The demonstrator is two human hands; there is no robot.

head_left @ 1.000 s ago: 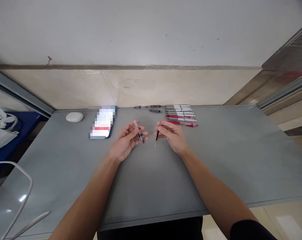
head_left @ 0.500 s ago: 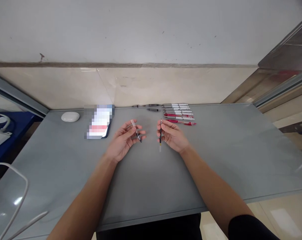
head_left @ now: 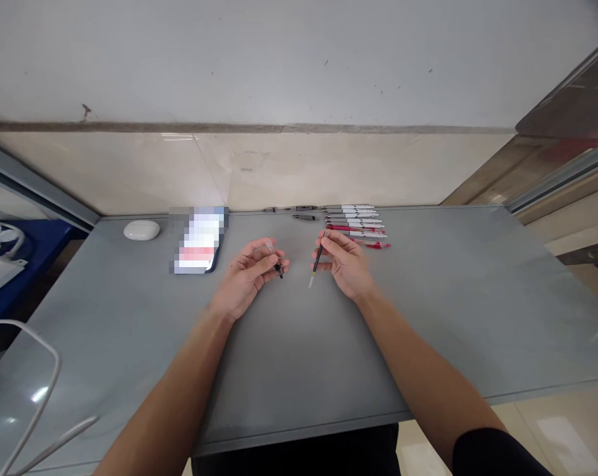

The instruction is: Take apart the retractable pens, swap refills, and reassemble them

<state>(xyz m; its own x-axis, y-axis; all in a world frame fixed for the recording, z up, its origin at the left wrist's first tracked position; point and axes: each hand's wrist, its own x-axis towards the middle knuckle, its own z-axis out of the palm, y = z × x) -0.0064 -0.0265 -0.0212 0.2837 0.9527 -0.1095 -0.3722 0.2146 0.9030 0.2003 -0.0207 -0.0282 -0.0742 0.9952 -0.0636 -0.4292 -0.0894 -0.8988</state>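
Note:
My left hand (head_left: 249, 274) is closed around a clear pen barrel (head_left: 277, 268) with a dark lower end, pinched between thumb and fingers. Across a small gap, my right hand (head_left: 345, 264) pinches a pen refill (head_left: 317, 259) near its top. The refill is mostly black, with a yellowish band and a pale clear end that points down and left. Both parts are held above the grey table, apart from each other. Behind the hands lies a dark pen part (head_left: 305, 217).
White and red pens (head_left: 353, 213) lie in a row behind my right hand. More dark pen pieces (head_left: 279, 209) rest along the wall edge. On the left are a phone (head_left: 199, 241) and a white rounded case (head_left: 141, 230). A white cable (head_left: 45, 396) loops at the front left.
The refill in my right hand has tilted, its lower end swinging left and up. My left hand has turned the barrel slightly, and its fingers cover more of it.

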